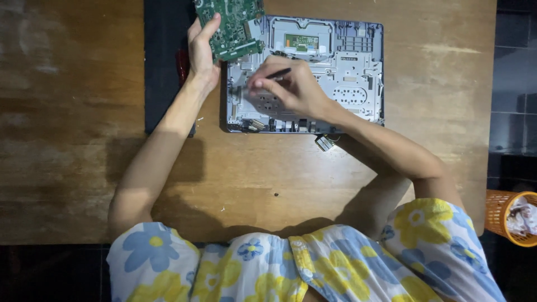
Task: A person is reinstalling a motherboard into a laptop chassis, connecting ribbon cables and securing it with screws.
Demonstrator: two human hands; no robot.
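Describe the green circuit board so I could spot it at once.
On the wooden table lies an opened grey laptop chassis. At its top-left corner, the left hand lifts the circuit board. It is the only large green panel, tilted above the grey metal.

Head camera looks straight down, close, over table (pixel 84 140).

Around the opened laptop chassis (pixel 313 72), bare wooden tabletop (pixel 72 112) lies open to its left, right and near side. Over its left edge the lifted green circuit board (pixel 232 25) and left hand (pixel 201 50) block passage; the right hand (pixel 291 89) covers its middle. A small connector (pixel 324 142) lies just below it.
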